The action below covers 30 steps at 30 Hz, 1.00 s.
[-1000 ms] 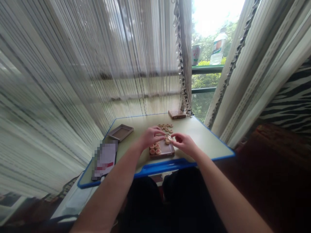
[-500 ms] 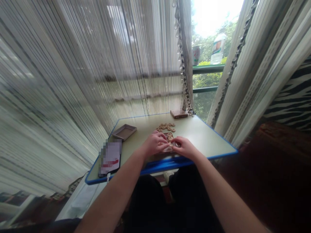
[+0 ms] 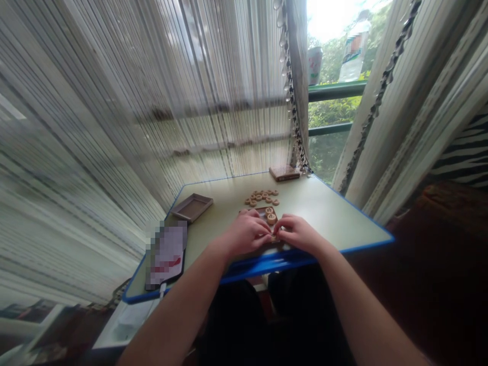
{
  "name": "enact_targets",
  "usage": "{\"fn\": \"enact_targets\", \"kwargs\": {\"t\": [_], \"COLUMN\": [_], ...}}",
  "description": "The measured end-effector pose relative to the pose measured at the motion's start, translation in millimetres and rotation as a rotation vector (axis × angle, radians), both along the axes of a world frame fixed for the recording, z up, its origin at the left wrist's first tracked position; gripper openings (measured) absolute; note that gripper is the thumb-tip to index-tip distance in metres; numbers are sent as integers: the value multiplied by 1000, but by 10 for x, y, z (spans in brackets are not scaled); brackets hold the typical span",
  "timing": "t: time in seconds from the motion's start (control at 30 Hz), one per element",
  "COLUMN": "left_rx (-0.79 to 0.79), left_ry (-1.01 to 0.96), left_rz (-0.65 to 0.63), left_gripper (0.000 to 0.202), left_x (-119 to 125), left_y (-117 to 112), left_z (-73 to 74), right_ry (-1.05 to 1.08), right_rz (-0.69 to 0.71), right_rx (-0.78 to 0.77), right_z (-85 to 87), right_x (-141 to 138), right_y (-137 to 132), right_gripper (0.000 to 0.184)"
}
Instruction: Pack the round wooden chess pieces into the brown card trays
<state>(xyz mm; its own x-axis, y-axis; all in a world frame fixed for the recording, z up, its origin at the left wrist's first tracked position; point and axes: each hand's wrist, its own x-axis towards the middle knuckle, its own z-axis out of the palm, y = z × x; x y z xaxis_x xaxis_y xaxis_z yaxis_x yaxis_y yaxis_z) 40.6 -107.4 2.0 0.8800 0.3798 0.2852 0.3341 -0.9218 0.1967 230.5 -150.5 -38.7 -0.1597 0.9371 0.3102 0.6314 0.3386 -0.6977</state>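
Observation:
Over a shallow wooden box (image 3: 262, 209) near the table's front edge, both hands meet at its near right part. My left hand (image 3: 249, 231) covers most of the box, its fingers drawn together. My right hand (image 3: 295, 231) comes in from the right with thumb and fingertips closed. Between the fingertips a bit of a round wooden chess piece (image 3: 273, 237) shows, mostly hidden. Two more wooden chess pieces (image 3: 271, 218) lie in a row along the box's right side, just beyond the fingers. Beyond the box, several loose chess pieces (image 3: 263, 196) are spread on the table.
The pale table (image 3: 324, 218) has a blue rim. At its left lie an empty shallow tray (image 3: 193, 207) and a phone or tablet (image 3: 168, 254) with a cable plugged in. A flat brown box (image 3: 284, 173) sits at the back, near the string curtain (image 3: 229, 91).
The view has shifted slightly. Both hands have closed in around the nearest chess piece, which now is mostly covered. The two pieces beyond it stay in the box.

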Motion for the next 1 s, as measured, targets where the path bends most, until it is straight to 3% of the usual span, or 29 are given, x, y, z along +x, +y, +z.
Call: {"fn": "enact_targets", "kwargs": {"t": [0.4,0.7,1.0], "left_rx": [12,33,-8], "left_ry": [1,18,11], "left_rz": [24,27,-9], "left_gripper": [27,26,31], "left_x": [46,64,79], "left_y": [-14,-34,25], "left_z": [1,20,9], "right_ry": [-41,-141,-184], "right_rz": [28,-129,-101], "right_rx": [105,153,163], "right_z": [27,15,35], "right_x": [-22,-33,-39], "right_y": [-109,-116,-152], "right_gripper": [19,19,19]}}
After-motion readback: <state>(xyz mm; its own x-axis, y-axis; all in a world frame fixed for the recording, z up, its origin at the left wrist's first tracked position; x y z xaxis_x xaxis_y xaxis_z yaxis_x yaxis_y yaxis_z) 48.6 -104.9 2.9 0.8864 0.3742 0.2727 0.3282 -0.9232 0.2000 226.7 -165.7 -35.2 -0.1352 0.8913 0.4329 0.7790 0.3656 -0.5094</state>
